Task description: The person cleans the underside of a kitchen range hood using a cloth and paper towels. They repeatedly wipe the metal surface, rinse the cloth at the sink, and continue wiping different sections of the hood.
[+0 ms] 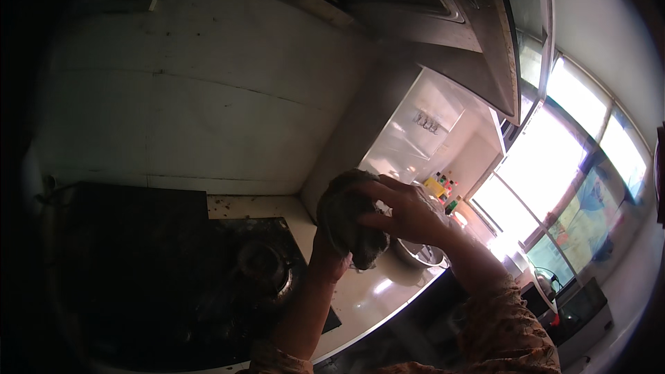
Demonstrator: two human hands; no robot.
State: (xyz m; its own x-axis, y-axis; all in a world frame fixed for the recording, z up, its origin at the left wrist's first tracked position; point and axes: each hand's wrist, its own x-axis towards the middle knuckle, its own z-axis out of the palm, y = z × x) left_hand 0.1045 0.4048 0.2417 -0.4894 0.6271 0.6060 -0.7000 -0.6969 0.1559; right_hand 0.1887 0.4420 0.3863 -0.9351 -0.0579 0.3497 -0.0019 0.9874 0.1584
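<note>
Between my two hands, above the counter, is a dark grey-green crumpled cloth (348,220). From the right, my right hand (409,213) grips it, with the thumb and fingers pressed into its folds. Below and behind the bundle is my left hand (334,261); the wrist shows, while most of its fingers are covered by the cloth. To the left of my forearms lies a black gas stove (187,235) with a round burner (264,268). A metal pot (421,253) stands on the counter just beyond my right hand, partly hidden by it.
A range hood (478,34) hangs overhead at the right. Along the pale countertop (377,298), bottles (452,204) and a yellow container (434,187) stand near the bright window (533,159). A white tiled wall (208,118) rises behind the stove.
</note>
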